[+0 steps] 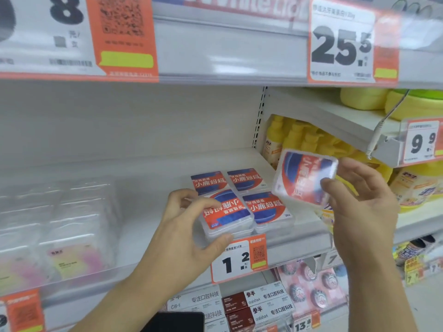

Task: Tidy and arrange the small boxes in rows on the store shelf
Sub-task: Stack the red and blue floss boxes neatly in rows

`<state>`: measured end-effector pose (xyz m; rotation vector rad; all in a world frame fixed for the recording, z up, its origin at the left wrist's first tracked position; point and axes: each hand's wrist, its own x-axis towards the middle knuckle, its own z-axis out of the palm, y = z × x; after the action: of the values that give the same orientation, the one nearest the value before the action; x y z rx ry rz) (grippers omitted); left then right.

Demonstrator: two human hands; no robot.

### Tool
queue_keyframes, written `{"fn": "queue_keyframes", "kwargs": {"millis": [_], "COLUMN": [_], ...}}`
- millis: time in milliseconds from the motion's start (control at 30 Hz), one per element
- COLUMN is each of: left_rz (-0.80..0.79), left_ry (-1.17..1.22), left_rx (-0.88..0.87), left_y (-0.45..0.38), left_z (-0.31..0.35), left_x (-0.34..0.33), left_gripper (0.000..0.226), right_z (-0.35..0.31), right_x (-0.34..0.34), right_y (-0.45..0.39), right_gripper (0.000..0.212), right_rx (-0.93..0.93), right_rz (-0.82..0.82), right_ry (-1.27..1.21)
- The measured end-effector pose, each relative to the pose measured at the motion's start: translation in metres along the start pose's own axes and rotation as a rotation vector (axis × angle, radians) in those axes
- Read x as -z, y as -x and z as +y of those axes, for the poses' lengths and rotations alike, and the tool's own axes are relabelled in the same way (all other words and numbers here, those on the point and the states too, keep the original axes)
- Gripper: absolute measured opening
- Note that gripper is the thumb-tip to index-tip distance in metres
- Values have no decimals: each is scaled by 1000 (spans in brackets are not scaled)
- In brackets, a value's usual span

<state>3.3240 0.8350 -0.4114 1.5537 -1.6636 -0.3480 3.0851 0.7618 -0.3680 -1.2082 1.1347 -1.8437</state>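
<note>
Several small clear boxes with red and blue labels stand on the white shelf (pixel 143 178). My left hand (pixel 184 226) grips the front left box (pixel 227 215), thumb at its near edge and fingers over its far side; its label is upside down. Beside it sits the front right box (pixel 267 209), and behind them two back boxes (pixel 208 182) (pixel 247 179). My right hand (pixel 359 202) holds another box (pixel 305 178) tilted in the air above and right of the rows, thumb on its face.
Clear plastic packs (pixel 60 226) fill the shelf's left part behind a clear front rail. A price tag (pixel 239 258) hangs below the boxes. Yellow bottles (pixel 294 137) stand in the bay to the right. Boxed goods (pixel 254 305) fill the shelf below.
</note>
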Motion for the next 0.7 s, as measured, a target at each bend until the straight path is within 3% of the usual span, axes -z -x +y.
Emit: {"fn": "queue_keyframes", "kwargs": {"millis": [167,267,400,500,567,700], "left_rz": [-136,-158,-9,105,65,-52], "left_ry": [-270,-395,-453,-445,-409,-331], "left_rx": [55,-25,-31,-58,-28,30], "left_y": [-6,-7,-13,-21,-24,-16], "left_z": [15,25,27,24,27,25], "left_x": [7,13,9,0,-2,3], "left_gripper": [99,80,47,48,53,55], "right_z": [11,16,29,36,36,31], "right_x": [-8,-11,-18,-26,-33,-31], "right_y": [-1,-1,-7,-1,7,9], "right_gripper": [10,7,11,50,71,93], "right_rx": [76,133,160,32,22,2], "right_rz": [6,-68,-167,-334,-397,-436], "right_ry": [120,262,473,569,636,725]}}
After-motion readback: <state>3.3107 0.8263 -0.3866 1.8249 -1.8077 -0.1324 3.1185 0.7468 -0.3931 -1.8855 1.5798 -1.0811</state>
